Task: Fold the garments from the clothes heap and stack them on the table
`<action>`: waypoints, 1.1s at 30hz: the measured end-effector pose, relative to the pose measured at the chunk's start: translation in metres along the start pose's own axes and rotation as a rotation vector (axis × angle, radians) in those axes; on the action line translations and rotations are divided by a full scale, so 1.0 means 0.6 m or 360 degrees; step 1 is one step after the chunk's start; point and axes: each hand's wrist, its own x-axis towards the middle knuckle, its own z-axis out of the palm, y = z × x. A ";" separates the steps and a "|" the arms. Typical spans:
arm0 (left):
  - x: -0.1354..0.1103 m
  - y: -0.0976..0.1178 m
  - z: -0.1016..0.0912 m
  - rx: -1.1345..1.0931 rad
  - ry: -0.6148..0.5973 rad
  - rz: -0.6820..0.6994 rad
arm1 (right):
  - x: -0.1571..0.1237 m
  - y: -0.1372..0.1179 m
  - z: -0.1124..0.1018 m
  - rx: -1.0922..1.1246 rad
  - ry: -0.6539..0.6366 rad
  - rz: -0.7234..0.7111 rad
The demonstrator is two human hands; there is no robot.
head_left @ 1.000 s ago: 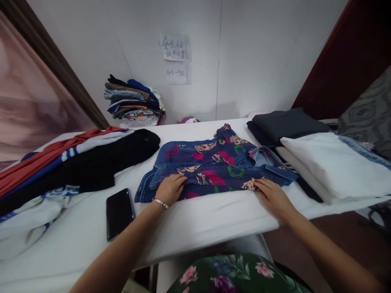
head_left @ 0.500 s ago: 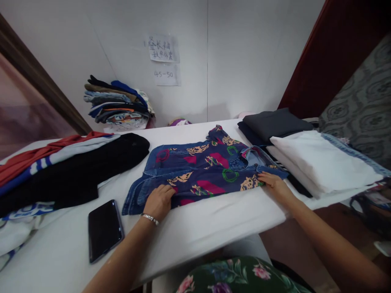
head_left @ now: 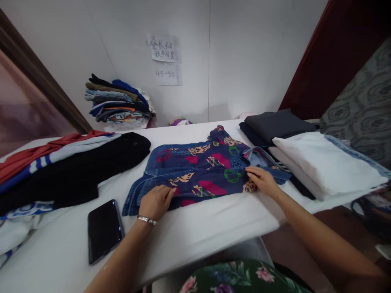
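A blue denim shirt (head_left: 203, 167) with pink, green and tan patterns lies lengthwise before me, its collar to the right and hem to the left. My left hand (head_left: 156, 201), wearing a silver bracelet, is at its near edge by the hem. The fingers there are bent against the cloth, thumb close to them, and appear to pinch it. On the front just below the collar rests my right hand (head_left: 262, 181), fingers stretched out over the fabric. Part of the shirt's near edge is covered by both hands.
A phone (head_left: 104, 232) lies left of my left forearm. Black clothing (head_left: 91, 175) and other garments spread at the left. A clothing stack (head_left: 119, 103) stands at the back left. Folded white cloth (head_left: 328, 162) and a dark grey garment (head_left: 277, 127) lie on the right.
My right hand has moved left and slightly away from me, from the shirt's near shoulder edge onto its front below the collar. The left hand stays near the hem.
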 end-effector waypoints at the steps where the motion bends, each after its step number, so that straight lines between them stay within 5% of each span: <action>1: 0.000 -0.003 0.000 0.0040 0.0035 -0.0034 | 0.014 -0.010 0.016 -0.0001 -0.0044 -0.0014; 6: 0.001 -0.012 0.004 0.0120 -0.0005 -0.0160 | 0.077 -0.044 0.078 -0.0194 -0.0364 0.0121; 12: 0.004 -0.017 0.003 0.0073 -0.0188 -0.0141 | 0.130 -0.049 0.105 -0.0301 -0.0694 0.0131; 17: 0.004 -0.029 0.002 -0.0058 -0.0294 -0.0140 | 0.147 -0.034 0.125 -0.0281 -0.0434 -0.0046; 25: 0.002 -0.049 0.001 -0.0347 -0.0319 -0.0247 | 0.130 -0.003 0.148 -0.0307 -0.0396 -0.0275; 33: 0.004 -0.075 0.000 -0.0195 0.0085 -0.0432 | 0.120 -0.011 0.146 -0.0421 -0.0317 -0.0337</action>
